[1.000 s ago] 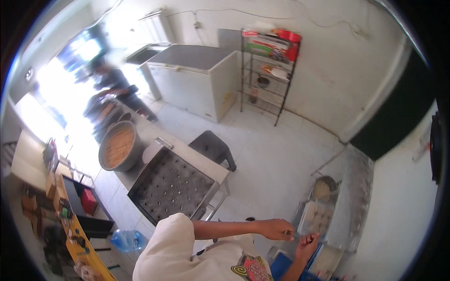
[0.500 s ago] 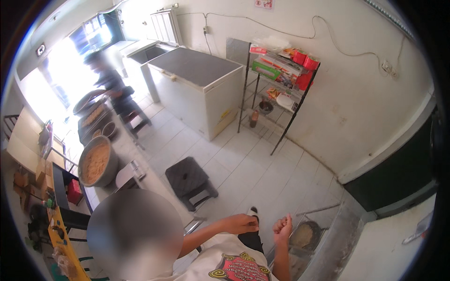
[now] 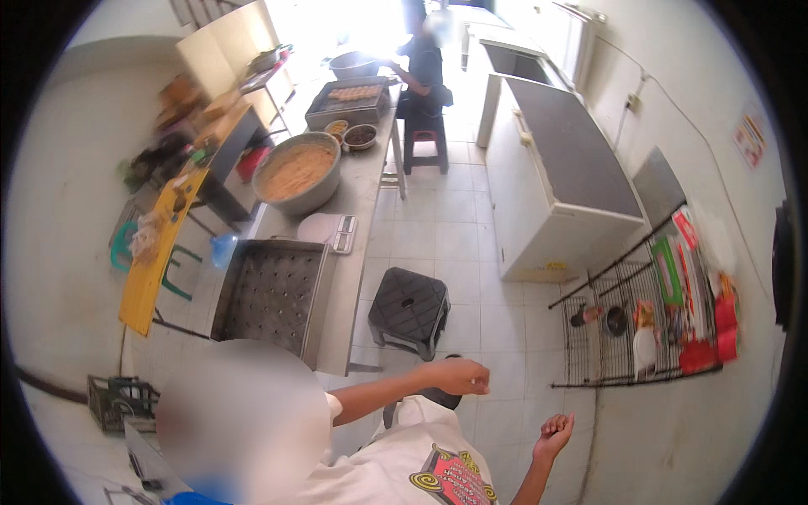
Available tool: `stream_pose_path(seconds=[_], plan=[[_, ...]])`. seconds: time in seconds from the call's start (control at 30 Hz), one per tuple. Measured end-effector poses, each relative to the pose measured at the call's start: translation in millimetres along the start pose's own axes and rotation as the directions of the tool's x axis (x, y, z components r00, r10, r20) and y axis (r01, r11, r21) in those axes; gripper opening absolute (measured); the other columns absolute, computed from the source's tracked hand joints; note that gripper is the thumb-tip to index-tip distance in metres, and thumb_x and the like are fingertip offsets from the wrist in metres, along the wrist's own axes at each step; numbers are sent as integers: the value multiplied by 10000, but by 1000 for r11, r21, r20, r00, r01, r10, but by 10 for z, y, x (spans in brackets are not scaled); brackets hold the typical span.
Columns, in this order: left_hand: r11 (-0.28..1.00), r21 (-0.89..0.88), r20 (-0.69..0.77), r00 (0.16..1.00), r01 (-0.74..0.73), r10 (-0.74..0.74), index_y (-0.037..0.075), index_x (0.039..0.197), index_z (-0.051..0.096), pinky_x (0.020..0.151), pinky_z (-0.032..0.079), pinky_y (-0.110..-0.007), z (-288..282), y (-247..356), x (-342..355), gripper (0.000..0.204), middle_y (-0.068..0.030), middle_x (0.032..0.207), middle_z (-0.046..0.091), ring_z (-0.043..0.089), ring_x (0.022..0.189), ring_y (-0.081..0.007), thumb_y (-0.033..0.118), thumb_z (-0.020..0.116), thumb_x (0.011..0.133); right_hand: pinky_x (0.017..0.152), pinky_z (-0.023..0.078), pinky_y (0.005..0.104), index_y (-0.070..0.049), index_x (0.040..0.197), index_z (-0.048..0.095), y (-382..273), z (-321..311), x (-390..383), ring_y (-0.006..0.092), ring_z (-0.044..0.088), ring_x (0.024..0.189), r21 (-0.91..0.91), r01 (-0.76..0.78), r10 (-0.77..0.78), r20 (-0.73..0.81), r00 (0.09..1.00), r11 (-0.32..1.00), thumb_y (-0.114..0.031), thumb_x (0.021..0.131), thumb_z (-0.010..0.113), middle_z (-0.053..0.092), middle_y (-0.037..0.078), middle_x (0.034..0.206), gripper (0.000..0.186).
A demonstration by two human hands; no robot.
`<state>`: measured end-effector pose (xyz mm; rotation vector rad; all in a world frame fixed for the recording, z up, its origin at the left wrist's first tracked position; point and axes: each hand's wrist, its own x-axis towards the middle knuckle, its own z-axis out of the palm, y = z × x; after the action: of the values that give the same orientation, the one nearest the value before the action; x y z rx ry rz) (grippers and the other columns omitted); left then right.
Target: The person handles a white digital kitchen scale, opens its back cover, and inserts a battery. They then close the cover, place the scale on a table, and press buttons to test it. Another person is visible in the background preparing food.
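Note:
My left hand [image 3: 461, 377] is held out in front of my pale printed shirt [image 3: 362, 463], fingers curled in and nothing visible in them. Lower and to the right, my right hand [image 3: 554, 436] is loosely closed with the thumb side up, holding nothing I can see. Both hands hang in the air over the tiled floor. Nearest my left hand is a black plastic stool [image 3: 410, 305]. To the left stands a long metal table [image 3: 358, 278]. A deep metal tray with a perforated base [image 3: 273, 290] lies at its near end, beside a white kitchen scale [image 3: 343, 234].
On the table are a big basin of orange-brown crumbly mixture [image 3: 296, 172], small bowls [image 3: 360, 137] and a tray of rounded pieces [image 3: 352, 94]. A person [image 3: 423, 71] is at its far end. A chest freezer [image 3: 526, 189] and wire shelf [image 3: 623, 332] stand right, a yellow bench [image 3: 164, 252] left.
My view has swung left, so the table and perforated tray are fully seen; the dark doorway and the pan at the right have left the picture. Both hands remain curled.

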<state>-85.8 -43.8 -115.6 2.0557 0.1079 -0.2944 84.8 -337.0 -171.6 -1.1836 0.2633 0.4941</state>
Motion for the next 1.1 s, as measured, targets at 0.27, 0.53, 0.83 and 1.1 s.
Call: stream_pose_path(seconds=[0.27, 0.53, 0.83, 1.1], plan=[[983, -108, -141, 977, 146, -161, 13, 1120, 665, 879, 527, -440, -1041, -686, 938, 466, -183, 1069, 718, 678, 1019, -340, 453, 568, 1001, 405, 146, 292, -172, 694, 317, -121, 1411, 1688, 90, 151, 433, -28, -141, 144, 225, 964, 990, -417, 1063, 488, 227, -48, 531, 475], [795, -3, -653, 601, 607, -461, 41, 1117, 672, 907, 519, -437, -2462, -1602, 999, 434, -187, 1112, 703, 670, 1038, -343, 444, 598, 976, 416, 196, 270, -168, 753, 413, 103, 3019, 2868, 87, 212, 441, -239, -338, 411, 428, 805, 910, -411, 1055, 505, 277, -46, 553, 398], [591, -601, -640, 120, 538, -759, 1, 1222, 617, 1006, 477, -449, -3035, -2820, 166, 555, -222, 1260, 631, 602, 1185, -338, 426, 721, 881, 445, 278, 270, -136, 729, 483, 850, 5089, 3736, 81, 357, 468, -795, 40, 651, 523, 550, 605, -382, 1017, 577, 400, -44, 580, 391], [109, -982, -186, -847, 152, -498, 37, 1563, 243, 1141, 344, -598, -3630, -3804, -918, 1139, -304, 1608, 200, 240, 1478, -478, 493, 860, 722, 427, 280, 249, -147, 725, 486, 1292, 6705, 4653, 49, 343, 474, -771, 444, 679, 624, 387, 456, -334, 992, 634, 391, -65, 587, 358]])
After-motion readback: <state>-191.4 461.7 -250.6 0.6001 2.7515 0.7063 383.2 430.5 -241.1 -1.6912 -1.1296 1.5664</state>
